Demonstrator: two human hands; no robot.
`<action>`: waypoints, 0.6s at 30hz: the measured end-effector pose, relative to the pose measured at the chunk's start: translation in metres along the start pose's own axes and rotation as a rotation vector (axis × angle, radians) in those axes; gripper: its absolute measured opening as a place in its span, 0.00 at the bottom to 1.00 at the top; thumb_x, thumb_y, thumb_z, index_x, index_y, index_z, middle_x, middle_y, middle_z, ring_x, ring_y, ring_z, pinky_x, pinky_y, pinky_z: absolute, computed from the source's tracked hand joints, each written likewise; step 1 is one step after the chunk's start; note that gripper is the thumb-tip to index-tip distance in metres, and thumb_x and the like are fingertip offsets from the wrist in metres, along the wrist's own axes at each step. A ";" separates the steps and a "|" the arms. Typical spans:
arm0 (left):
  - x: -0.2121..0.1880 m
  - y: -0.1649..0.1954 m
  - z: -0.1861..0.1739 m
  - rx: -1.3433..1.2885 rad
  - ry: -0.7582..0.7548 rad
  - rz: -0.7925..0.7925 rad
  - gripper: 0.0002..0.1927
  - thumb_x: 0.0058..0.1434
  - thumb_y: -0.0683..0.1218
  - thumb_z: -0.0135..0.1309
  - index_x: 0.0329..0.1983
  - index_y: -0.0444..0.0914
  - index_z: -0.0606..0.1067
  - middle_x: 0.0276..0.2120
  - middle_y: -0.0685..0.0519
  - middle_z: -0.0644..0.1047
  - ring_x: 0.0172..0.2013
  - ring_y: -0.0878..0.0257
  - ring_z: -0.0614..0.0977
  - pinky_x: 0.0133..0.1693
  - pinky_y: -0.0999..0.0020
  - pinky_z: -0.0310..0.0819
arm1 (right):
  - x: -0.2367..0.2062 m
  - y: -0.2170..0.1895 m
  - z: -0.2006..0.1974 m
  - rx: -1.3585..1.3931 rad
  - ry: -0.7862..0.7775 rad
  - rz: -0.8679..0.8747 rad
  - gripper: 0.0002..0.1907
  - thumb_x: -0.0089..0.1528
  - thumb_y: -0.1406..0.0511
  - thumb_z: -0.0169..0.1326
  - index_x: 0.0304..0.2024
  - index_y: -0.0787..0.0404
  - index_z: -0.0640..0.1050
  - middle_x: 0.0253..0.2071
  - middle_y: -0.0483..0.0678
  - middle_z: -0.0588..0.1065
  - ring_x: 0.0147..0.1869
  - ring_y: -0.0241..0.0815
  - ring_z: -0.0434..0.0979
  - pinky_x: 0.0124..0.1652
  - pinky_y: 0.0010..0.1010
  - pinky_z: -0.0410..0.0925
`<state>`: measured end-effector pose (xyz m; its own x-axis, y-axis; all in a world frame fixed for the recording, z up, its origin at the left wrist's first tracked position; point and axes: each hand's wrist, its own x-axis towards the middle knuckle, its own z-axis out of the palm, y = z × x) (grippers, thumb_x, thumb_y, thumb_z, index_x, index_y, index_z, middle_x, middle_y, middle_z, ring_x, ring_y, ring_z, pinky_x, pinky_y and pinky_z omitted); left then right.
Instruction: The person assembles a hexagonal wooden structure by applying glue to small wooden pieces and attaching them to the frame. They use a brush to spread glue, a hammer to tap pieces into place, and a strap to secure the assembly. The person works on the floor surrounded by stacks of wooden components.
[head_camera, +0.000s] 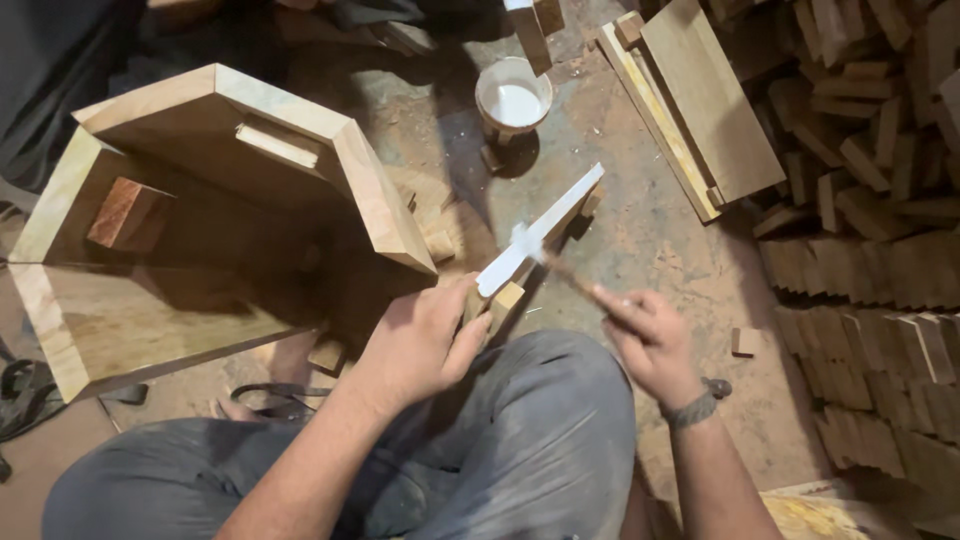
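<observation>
The fingers of the left hand are clamped around the near end of a long pale wooden strip whose upper face is coated white; the strip slants up and away from them toward the right. The fingers of the right hand are closed together on a thin brown stick brush, blurred in the picture, whose tip touches the white face of the strip just beyond the left fingers. Both hands rest above the person's grey trousered knee.

Left of the left fingers stands a large angular cabinet frame of light brown wood, open toward the camera, with a small reddish wooden block inside it. Beyond the strip's far end, on the dusty floor, sits a small round tub of white glue. Further right of that lies a flat brown wooden board, and right of the right fingers are stacks of short cut wooden pieces. One small wooden offcut lies just beside the right hand.
</observation>
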<state>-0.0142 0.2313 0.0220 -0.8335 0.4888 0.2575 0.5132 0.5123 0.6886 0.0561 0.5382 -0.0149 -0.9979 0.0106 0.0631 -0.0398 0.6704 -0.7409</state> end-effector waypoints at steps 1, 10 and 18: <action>0.000 0.001 -0.001 -0.004 -0.008 -0.008 0.22 0.62 0.48 0.59 0.56 0.31 0.72 0.37 0.41 0.80 0.35 0.44 0.82 0.38 0.55 0.78 | 0.005 0.008 -0.001 -0.019 0.025 0.049 0.24 0.60 0.73 0.58 0.58 0.52 0.81 0.37 0.49 0.75 0.37 0.41 0.77 0.39 0.28 0.69; 0.002 0.000 -0.009 -0.035 -0.065 -0.021 0.22 0.61 0.46 0.58 0.56 0.33 0.72 0.35 0.41 0.79 0.35 0.43 0.82 0.37 0.54 0.77 | 0.004 0.078 0.016 -0.010 0.053 0.066 0.23 0.60 0.71 0.58 0.59 0.52 0.80 0.34 0.52 0.73 0.38 0.45 0.75 0.41 0.31 0.68; 0.002 -0.001 -0.010 -0.009 -0.077 -0.015 0.22 0.60 0.46 0.59 0.56 0.33 0.72 0.32 0.42 0.79 0.34 0.44 0.81 0.36 0.53 0.76 | 0.031 0.166 0.024 -0.094 0.220 0.074 0.23 0.62 0.67 0.56 0.61 0.52 0.79 0.53 0.59 0.79 0.64 0.57 0.76 0.59 0.40 0.69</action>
<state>-0.0185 0.2250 0.0282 -0.8224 0.5347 0.1943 0.4989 0.5138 0.6979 0.0169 0.6322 -0.1516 -0.9627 0.2167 0.1622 0.0486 0.7279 -0.6840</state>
